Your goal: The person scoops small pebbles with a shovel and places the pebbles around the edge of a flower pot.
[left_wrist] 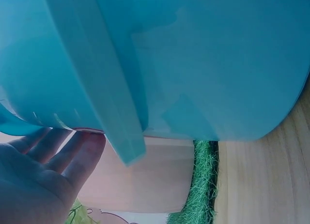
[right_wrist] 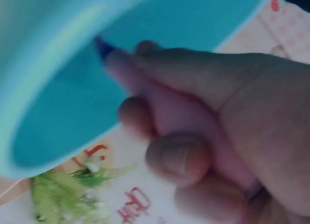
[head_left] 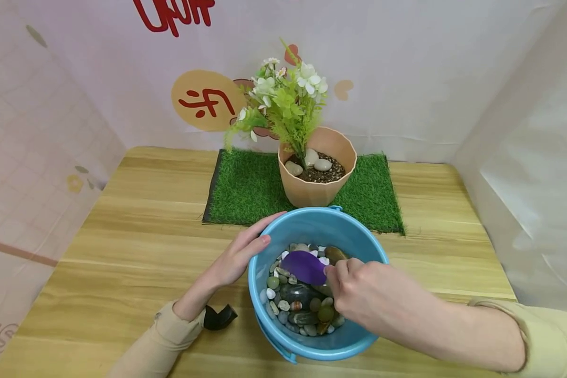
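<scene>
A light blue bucket [head_left: 380, 242] stands at the front of the table, with pebbles and stones [head_left: 295, 291] in its bottom. My left hand [head_left: 233, 257] rests on its left side, straight fingers along the outer wall and thumb over the rim. In the left wrist view those fingers [left_wrist: 80, 156] touch the bucket's outside. My right hand [head_left: 375, 291] reaches over the right rim and grips the pink handle [right_wrist: 179, 115] of a small shovel. The shovel's purple blade [head_left: 304, 266] is inside the bucket, above the stones; whether it touches them I cannot tell.
Behind the bucket, a peach flower pot [head_left: 312, 194] holds dark soil, white stones and a white-flowered plant [head_left: 288, 102]. It stands on a green grass mat [head_left: 245, 184]. A black curved piece [head_left: 219, 317] lies by my left forearm. Printed cloth walls [head_left: 406, 68] enclose the wooden table [head_left: 137, 226].
</scene>
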The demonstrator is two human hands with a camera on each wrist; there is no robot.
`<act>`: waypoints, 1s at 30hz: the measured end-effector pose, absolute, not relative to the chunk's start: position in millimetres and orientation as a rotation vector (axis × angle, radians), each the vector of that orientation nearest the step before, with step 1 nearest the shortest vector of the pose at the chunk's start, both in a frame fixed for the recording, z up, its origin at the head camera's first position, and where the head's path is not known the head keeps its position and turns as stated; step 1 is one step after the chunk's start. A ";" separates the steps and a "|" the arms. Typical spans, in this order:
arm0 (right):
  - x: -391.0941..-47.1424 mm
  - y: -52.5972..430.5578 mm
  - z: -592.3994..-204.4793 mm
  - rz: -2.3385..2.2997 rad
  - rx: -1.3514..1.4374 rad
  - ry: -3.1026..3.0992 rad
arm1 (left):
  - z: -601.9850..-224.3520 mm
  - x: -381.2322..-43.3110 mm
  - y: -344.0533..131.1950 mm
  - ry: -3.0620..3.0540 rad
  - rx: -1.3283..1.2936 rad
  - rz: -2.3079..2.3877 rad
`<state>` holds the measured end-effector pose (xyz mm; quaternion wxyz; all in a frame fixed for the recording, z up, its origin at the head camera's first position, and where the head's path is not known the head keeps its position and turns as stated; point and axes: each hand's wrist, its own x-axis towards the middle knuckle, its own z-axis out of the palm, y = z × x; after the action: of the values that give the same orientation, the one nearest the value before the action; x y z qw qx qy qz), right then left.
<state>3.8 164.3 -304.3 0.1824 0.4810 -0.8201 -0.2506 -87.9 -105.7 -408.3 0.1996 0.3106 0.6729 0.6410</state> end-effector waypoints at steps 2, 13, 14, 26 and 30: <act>7.9 164.8 -302.1 -0.734 1.319 -2.359 | -408.4 -88.1 -104.7 1.872 0.872 1.792; -13.7 189.0 -299.4 -0.579 1.323 -2.624 | -410.3 -89.1 -104.8 1.901 0.871 1.780; -15.7 193.1 -298.7 -0.553 1.330 -2.642 | -410.7 -89.3 -104.3 1.899 0.879 1.778; -10.6 175.8 -306.7 -0.408 1.289 -2.795 | -407.7 -89.8 -103.2 1.882 0.852 1.785; -18.4 172.1 -306.4 -0.241 1.271 -2.904 | -407.7 -89.7 -104.7 1.890 0.840 1.781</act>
<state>-18.4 172.1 -306.4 -0.0186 0.3998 -0.9133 -0.0758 -89.7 -104.7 -407.7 0.2046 0.3011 0.6778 0.6388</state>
